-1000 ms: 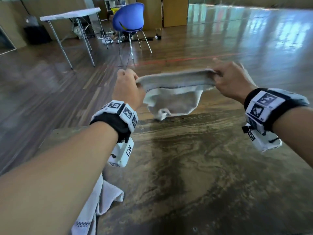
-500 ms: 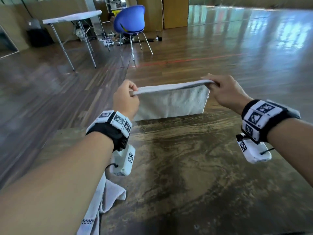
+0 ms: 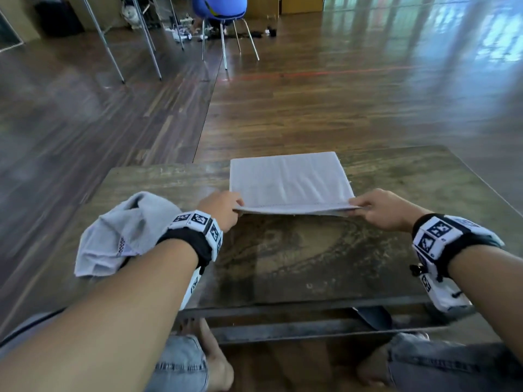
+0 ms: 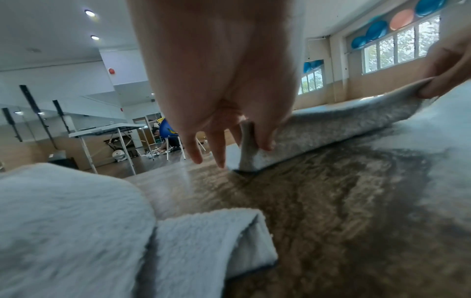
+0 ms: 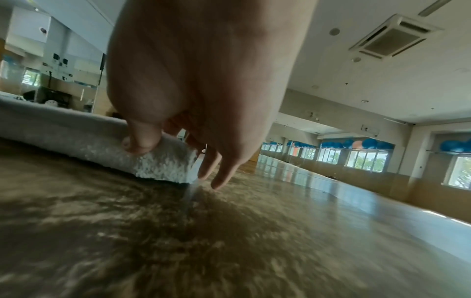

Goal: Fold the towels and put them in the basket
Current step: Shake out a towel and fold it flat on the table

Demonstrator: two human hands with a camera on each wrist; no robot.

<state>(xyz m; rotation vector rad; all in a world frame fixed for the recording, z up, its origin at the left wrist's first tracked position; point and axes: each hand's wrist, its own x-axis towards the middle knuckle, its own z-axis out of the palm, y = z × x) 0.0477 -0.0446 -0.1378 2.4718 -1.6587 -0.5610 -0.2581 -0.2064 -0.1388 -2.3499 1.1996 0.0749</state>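
Observation:
A white towel point(image 3: 288, 179), folded flat, lies on the far middle of the dark wooden table point(image 3: 311, 256). My left hand point(image 3: 223, 207) pinches its near left corner, and my right hand point(image 3: 379, 207) pinches its near right corner. The near edge is lifted slightly off the table. In the left wrist view thumb and fingers clamp the towel's corner point(image 4: 251, 145). The right wrist view shows my thumb pressed on the towel's corner point(image 5: 163, 159). A second, crumpled towel point(image 3: 121, 236) lies at the table's left edge, beside my left forearm. No basket is in view.
Wooden floor stretches beyond the table's far edge. A blue chair point(image 3: 220, 9) and a folding table's legs point(image 3: 127, 38) stand far back left. My knees in jeans point(image 3: 441, 363) show below the table's near edge.
The towel was held up in the air between both hands; now it lies flat on the table with both hands lower and nearer, still holding its near corners. The camera has tilted down.

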